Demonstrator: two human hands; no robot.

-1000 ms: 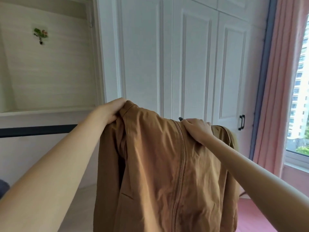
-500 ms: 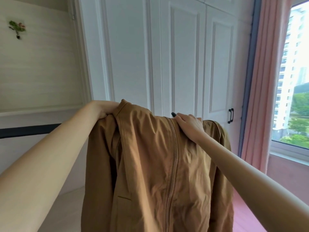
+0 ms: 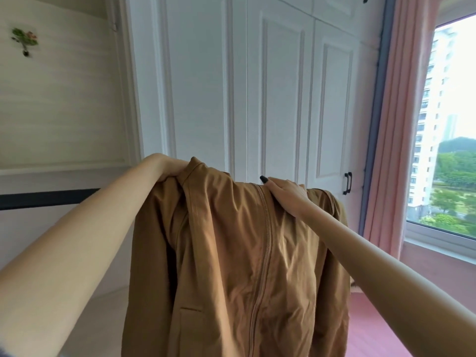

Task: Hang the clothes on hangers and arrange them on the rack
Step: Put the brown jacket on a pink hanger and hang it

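Note:
A brown zip-up jacket [image 3: 231,253] hangs in front of me, zipper closed, draped from its top edge. My left hand [image 3: 170,168] grips the jacket's collar at its upper left. My right hand [image 3: 286,191] lies over the jacket's top right shoulder, fingers curled down on the cloth. A black rack bar [image 3: 46,198] runs level at the left, behind my left forearm, and passes behind the jacket. No hanger shows; whatever is under the jacket's shoulders is hidden by the cloth.
White wardrobe doors [image 3: 270,99] with a black handle [image 3: 347,182] stand right behind the jacket. A pink curtain [image 3: 401,124] and a window [image 3: 448,124] are at the right. A cream wall with a small flower hook [image 3: 24,41] is at the left.
Both hands stay on the jacket's top. The view has swung slightly, so the jacket and hands sit a little lower and further left than a second ago; my right hand's fingers have flattened a bit.

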